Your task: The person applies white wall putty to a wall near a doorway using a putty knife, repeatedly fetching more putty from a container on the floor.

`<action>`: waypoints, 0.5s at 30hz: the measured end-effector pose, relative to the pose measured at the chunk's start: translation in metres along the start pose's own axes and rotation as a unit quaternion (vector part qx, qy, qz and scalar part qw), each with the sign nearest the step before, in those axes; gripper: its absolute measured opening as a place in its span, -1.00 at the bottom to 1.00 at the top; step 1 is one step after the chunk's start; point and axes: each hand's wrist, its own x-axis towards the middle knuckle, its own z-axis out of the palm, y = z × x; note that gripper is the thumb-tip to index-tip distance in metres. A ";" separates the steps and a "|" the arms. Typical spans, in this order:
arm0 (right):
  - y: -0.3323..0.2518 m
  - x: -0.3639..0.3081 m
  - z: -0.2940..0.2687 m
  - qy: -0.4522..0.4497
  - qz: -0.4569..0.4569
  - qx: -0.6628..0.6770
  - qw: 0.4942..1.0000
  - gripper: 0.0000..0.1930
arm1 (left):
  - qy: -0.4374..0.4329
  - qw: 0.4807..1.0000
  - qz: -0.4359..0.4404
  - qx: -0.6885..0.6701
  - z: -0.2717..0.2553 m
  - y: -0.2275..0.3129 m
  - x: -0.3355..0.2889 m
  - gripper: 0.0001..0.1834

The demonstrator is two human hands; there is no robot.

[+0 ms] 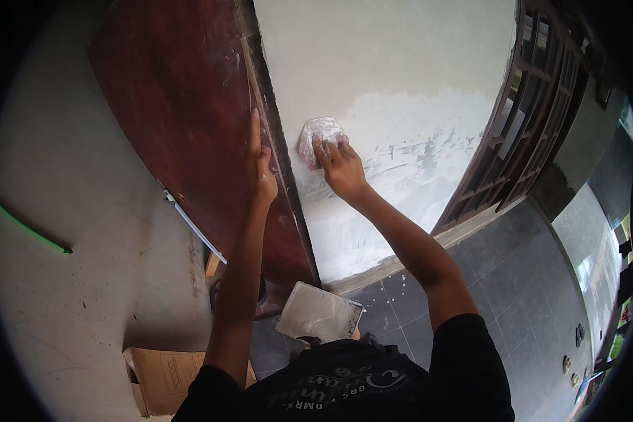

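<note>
The right hand (344,169) grips a flat spreader (323,129), its fingers spread over the near face, and holds it up against the pale wall (387,46). The spreader is smeared with white paste and shows a pinkish tint along its lower left side. Just left of it, the left hand (263,172) lies along the edge of a dark red panel (183,126), fingers pointing up — whether they grip that edge or merely rest there, I cannot tell. Between the two hands runs a dark, narrow strip (277,133), the border between panel and wall. Right of and below the right hand spreads a white coat (373,204) (streaky, with grey showing through in places). Farther below both hands, close to the black shirt (344,383), sits a squarish tray (320,313) with pale paste across it. Below and left of the left hand are a white tube (200,231) and, lower still, a cardboard box (165,376). Well to the right of the right hand stands a brown window frame (524,130) — grey floor tiles (520,302) stretch below it. Far left of the left hand, a green hose (28,226) curves.
</note>
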 end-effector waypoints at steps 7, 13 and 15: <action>0.002 -0.002 -0.023 0.022 0.039 0.033 0.998 -0.32 | 0.000 1.000 -0.012 -0.009 0.004 0.002 -0.002 -0.27; 0.026 0.035 -0.016 0.015 0.021 -0.002 1.000 -0.32 | -0.008 1.000 -0.019 -0.013 0.011 0.004 -0.001 -0.26; 0.021 0.016 -0.007 0.006 0.018 0.005 1.000 -0.32 | -0.008 1.000 -0.023 -0.008 0.010 0.005 -0.001 -0.26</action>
